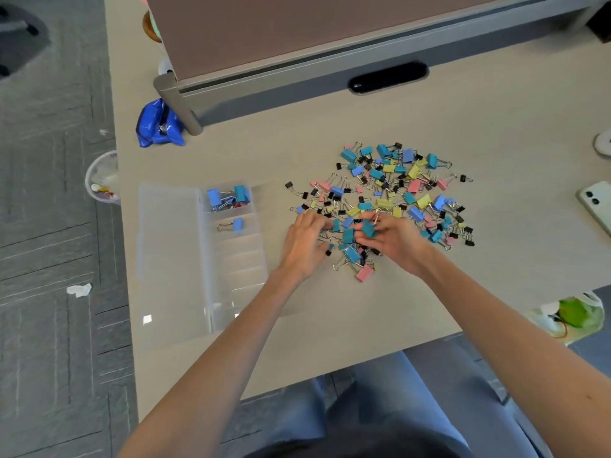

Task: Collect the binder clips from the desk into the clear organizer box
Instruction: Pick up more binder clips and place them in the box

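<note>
Looking down on a wide beige surface (429, 120) with a brown partition (264, 34) running along its far edge. Next biggest is the clear organizer box (243, 259), sitting by the left edge with its lid (168, 259) flipped open flat toward that edge, so the row of compartments faces up. Then there's the pile of binder clips (390, 190), a loose heap of blue, teal, yellow, pink and tiny black ones spread over the middle of the surface, a bit toward the right edge and apart from the box. Both hands are in the near side of that pile. The right hand (396, 242) has its grip closed on a teal clip (367, 228), pinched between thumb and fingertips. The left hand (304, 249) lies palm-down with its fingers in among the clips, and honestly I can't tell whether its grip holds anything. A crumpled blue bag (158, 123) sits near the far left corner, and a pale phone (595, 206) pokes in at the right edge. Inside the box, the farthest compartment holds a small bunch of blue clips (228, 196), and the next one has a single blue clip (237, 224).
</note>
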Motion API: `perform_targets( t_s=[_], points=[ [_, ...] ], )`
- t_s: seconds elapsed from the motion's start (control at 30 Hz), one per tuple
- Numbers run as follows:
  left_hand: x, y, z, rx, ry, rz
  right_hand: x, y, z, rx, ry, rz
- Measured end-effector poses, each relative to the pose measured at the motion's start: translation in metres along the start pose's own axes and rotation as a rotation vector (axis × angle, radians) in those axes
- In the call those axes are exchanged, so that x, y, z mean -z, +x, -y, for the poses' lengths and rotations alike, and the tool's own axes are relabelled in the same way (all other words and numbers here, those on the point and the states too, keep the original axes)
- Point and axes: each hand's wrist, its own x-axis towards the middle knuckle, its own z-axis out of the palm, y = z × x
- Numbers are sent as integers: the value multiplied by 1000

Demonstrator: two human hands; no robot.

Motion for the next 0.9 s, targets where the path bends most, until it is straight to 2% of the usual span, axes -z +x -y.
perform_targets(
  t_s=[0.13,0.3,0.5,0.63,0.77,0.9],
  points=[
    [-10,4,-10,-45,-7,21,13,3,6,-16,-19,-1],
    [-21,1,-20,-65,-8,32,21,4,10,44,-248,-140],
    [-30,0,-33,-5,65,35,30,7,4,213,-686,-263],
    [-36,-3,-34,-51,153,18,34,12,0,299,-940,-304],
    [-38,-3,-33,-64,175,-6,31,15,0,318,-1081,-349],
    [-36,-7,-35,-45,94,-44,23,15,-3,323,-1224,-284]
  ],
)
